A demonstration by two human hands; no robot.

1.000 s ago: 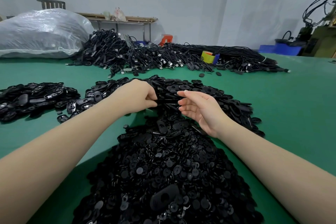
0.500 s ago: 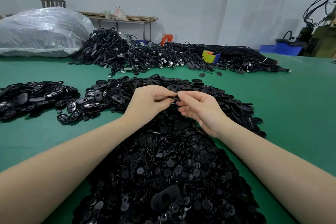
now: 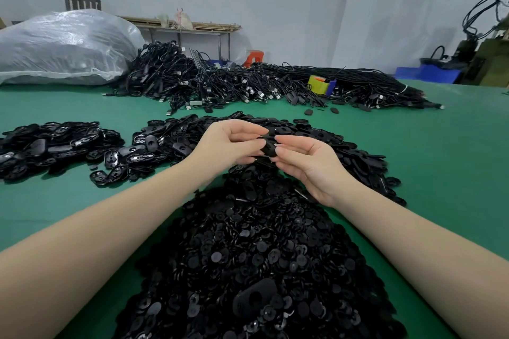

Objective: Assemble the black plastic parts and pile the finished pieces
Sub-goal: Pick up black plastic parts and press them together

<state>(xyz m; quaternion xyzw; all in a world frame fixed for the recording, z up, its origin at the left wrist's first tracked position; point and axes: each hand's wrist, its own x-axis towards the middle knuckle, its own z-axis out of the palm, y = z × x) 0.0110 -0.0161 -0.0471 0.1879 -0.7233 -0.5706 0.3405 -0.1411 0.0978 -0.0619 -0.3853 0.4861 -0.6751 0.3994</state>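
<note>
My left hand (image 3: 228, 143) and my right hand (image 3: 305, 162) meet above the middle of the green table, both pinching one black oval plastic part (image 3: 269, 145) between their fingertips. Just below and in front of me lies a big heap of small round black discs (image 3: 259, 264). Behind the hands spreads a heap of black oval shells (image 3: 344, 151). A separate pile of oval pieces (image 3: 52, 146) lies at the left, with a few loose ones beside it.
A long mound of black cables (image 3: 248, 85) crosses the far side of the green table (image 3: 454, 162), with a yellow tape dispenser (image 3: 321, 85) in it. A large clear plastic bag (image 3: 63, 47) sits far left. Machinery stands at the far right.
Both hands rose off the oval-shell heap and came closer to me, bringing one black part up between them; the right hand's fingers, open a second ago, now pinch it.
</note>
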